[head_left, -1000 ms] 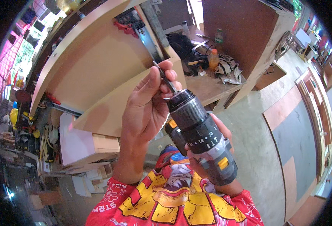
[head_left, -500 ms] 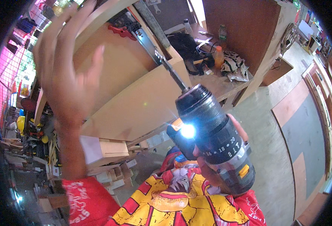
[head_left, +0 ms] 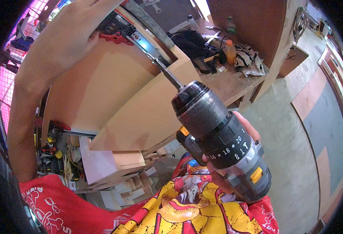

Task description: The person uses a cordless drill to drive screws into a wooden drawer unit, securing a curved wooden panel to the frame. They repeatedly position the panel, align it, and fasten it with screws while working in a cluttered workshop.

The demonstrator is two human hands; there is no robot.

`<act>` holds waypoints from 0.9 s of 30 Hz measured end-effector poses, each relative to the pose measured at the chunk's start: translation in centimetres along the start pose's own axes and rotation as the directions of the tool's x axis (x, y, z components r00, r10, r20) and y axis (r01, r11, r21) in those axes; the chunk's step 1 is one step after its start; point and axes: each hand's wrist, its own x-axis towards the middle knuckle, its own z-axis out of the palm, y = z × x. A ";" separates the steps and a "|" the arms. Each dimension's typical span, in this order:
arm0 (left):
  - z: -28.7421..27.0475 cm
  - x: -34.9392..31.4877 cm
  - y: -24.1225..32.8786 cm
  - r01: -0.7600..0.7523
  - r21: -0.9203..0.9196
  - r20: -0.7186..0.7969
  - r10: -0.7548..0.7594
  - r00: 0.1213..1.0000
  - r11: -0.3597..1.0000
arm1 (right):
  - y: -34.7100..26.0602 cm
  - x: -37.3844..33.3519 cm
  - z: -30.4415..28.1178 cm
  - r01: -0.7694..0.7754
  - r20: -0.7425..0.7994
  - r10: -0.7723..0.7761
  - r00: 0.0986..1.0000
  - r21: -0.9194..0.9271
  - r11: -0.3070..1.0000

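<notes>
My right hand (head_left: 220, 180) is wrapped round a black and grey cordless drill (head_left: 222, 134) with a yellow switch. A long driver bit (head_left: 172, 78) points up and left from its chuck, toward a metal slide rail (head_left: 144, 45) fixed along a wooden box frame (head_left: 140, 103). Whether the bit touches the rail I cannot tell. My left hand (head_left: 72, 29) reaches over the box's far left rim, thumb on its inner side. Its fingers run out past the upper edge, so their grip is hidden. Close to the thumb lies a red notched piece (head_left: 115, 39).
On a dusty shelf to the right lie a black bag (head_left: 189, 48), an orange bottle (head_left: 230, 52) and a striped cloth (head_left: 248, 59). Below the box are wood offcuts (head_left: 128, 187). Large boards (head_left: 327, 124) lie on the floor at right; a wire grid (head_left: 6, 89) is at left.
My left hand has moved up and forward from open air, over the box's rim. The drill stays in my right hand, nearly in place, and its bright light no longer shows.
</notes>
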 end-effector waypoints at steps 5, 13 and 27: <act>0.2 -2.8 -1.7 -0.043 0.054 -0.091 0.048 0.995 0.998 | 0.0 0.2 1.1 0.073 0.087 -0.074 0.993 0.013 0.997; 0.5 -2.0 -1.8 0.030 -0.019 -0.094 -0.032 0.995 0.999 | 0.1 1.5 1.5 0.342 0.184 -0.303 0.935 -0.243 0.908; 0.9 -3.2 -3.4 0.088 -0.080 -0.083 -0.094 0.992 0.993 | 0.4 5.5 5.0 0.331 0.132 -0.321 0.938 -0.063 0.942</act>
